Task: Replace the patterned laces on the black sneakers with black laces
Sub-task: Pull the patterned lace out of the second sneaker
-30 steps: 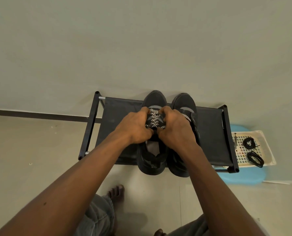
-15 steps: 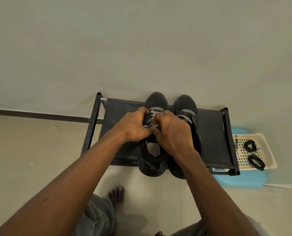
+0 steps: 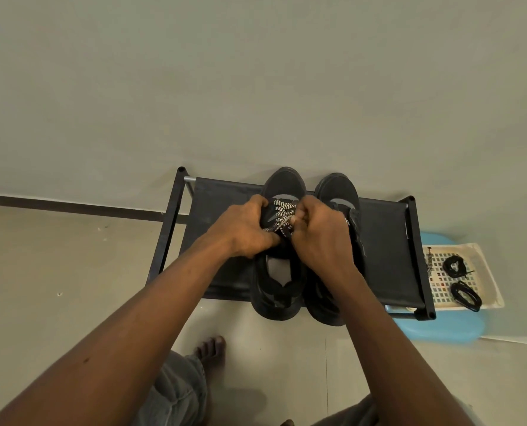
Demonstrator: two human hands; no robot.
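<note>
My left hand [image 3: 243,230] and right hand [image 3: 322,233] pinch the patterned lace [image 3: 282,214] of one black sneaker [image 3: 283,183] on the shoe rack [image 3: 382,241]. Its lower crossings look looser than a second ago, so unlacing advances. Black laces [image 3: 455,267] wait aside.

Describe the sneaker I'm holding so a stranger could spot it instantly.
On the black rack by the wall stand two black sneakers. Take the left sneaker, farther from the blue stool. Only it is gripped by the left hand while the right hand pinches its patterned laces.
</note>
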